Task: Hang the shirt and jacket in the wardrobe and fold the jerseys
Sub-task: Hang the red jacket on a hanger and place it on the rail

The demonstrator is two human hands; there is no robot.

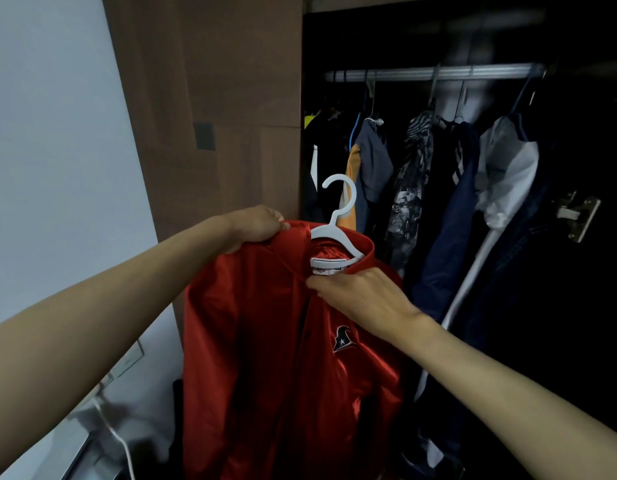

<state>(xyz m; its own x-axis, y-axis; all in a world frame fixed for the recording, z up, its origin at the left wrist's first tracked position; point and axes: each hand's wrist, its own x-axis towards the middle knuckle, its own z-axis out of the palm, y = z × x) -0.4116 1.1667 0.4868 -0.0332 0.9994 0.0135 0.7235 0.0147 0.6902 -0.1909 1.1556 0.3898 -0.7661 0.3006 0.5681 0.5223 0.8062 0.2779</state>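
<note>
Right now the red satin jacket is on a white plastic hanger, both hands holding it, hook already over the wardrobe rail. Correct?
Not quite. In the head view the white plastic hanger is not on the metal wardrobe rail; its hook sits free, well below it. The rest holds: the left hand and right hand both grip the red satin jacket.

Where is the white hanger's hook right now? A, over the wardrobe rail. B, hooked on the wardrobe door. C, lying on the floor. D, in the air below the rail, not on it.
D: the white hanger sits in the red jacket collar, its hook free well below the rail.
</note>
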